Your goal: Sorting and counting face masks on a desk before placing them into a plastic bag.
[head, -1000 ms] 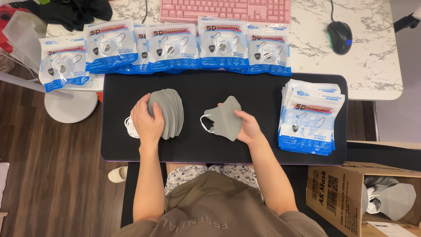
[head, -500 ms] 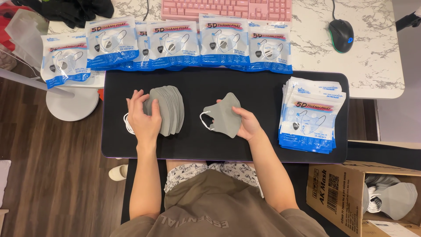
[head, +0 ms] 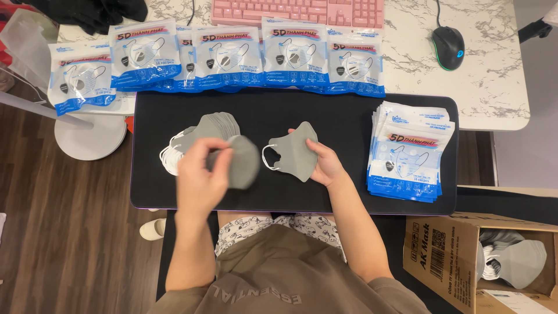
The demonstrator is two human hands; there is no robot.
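1. Grey mask (head: 241, 163) is pinched in the left hand (head: 197, 174), just above the black mat (head: 349, 116).
2. Another grey mask (head: 295, 152) lies on the mat, with the right hand (head: 326, 166) fingers gripping its edge.
3. Grey mask pile (head: 212, 127) sits just behind the left hand.
4. Blue packets (head: 407, 154) are stacked at the mat's right end.

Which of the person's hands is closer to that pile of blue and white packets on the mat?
Right. The right hand sits just beside the packet stack; the left hand is across the mat, lifting a grey mask.
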